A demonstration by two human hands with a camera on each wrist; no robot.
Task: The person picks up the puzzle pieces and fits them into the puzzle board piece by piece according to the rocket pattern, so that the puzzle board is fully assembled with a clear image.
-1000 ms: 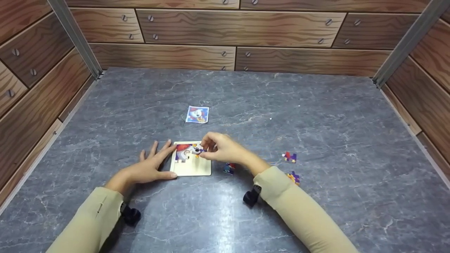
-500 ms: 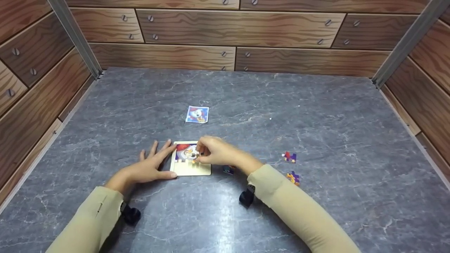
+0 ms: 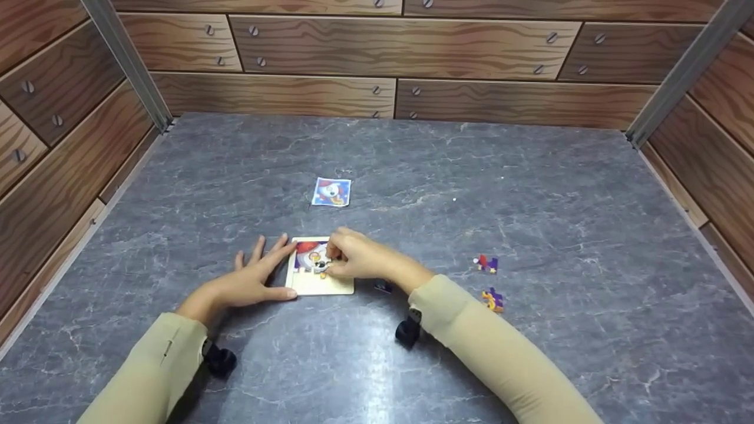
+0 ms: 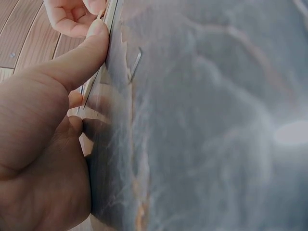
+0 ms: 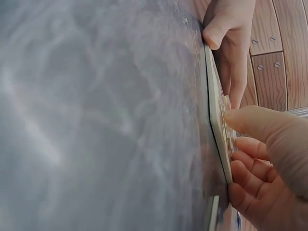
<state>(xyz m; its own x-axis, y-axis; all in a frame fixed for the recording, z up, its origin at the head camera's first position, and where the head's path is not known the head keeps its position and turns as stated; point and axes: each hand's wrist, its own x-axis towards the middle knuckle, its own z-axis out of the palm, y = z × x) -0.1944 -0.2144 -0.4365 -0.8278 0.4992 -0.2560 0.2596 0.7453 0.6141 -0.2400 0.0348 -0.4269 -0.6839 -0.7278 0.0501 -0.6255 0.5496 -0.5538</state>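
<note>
1. Fingers (image 3: 340, 271) of R hand (image 3: 362, 257) pinch puzzle pc. (image 3: 322, 267), partly hidden, at R part of puzzle board (image 3: 321, 287).
2. L hand (image 3: 247, 282): fingers spread at board's L edge, thumb on near corner.
3. Tabletop (image 3: 565, 194): 2 loose pcs. (image 3: 486, 264) R, pic. card (image 3: 331, 192) beyond board.

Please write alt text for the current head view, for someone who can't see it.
A person's right hand pinches a puzzle piece on a partly filled jigsaw board, while the left hand touches its left side. Two loose pieces lie farther right, another is partly hidden nearer the board, and a small picture card lies beyond.
</note>
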